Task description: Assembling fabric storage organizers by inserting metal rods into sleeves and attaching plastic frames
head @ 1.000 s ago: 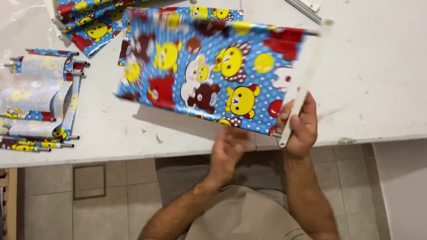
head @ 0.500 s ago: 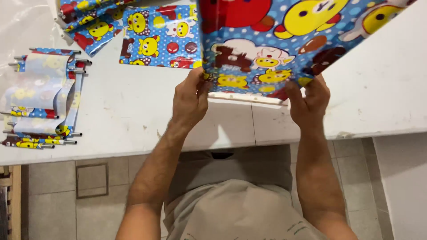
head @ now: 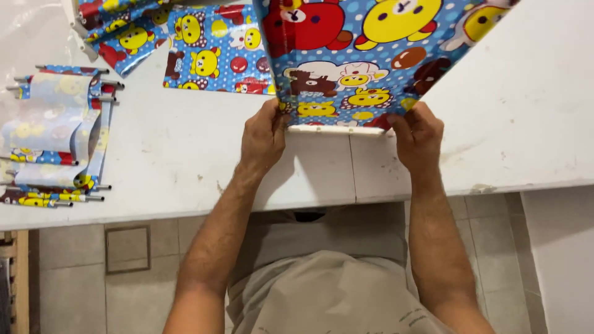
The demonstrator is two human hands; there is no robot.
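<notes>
Glossy cartoon-print sheet (head: 365, 55) rises away from both grips, its white-edged lower hem horizontal, left hand (head: 263, 139) and right hand (head: 419, 137) pinching opposite corners.

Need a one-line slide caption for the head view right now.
Both hands, left hand and right hand, hold a cartoon-printed blue sheet up by its white bottom strip above the white table.

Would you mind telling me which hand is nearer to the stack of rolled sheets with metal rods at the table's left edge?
Left. The left hand grips the raised cartoon sheet nearer the stack; the right hand grips its far corner.
</notes>
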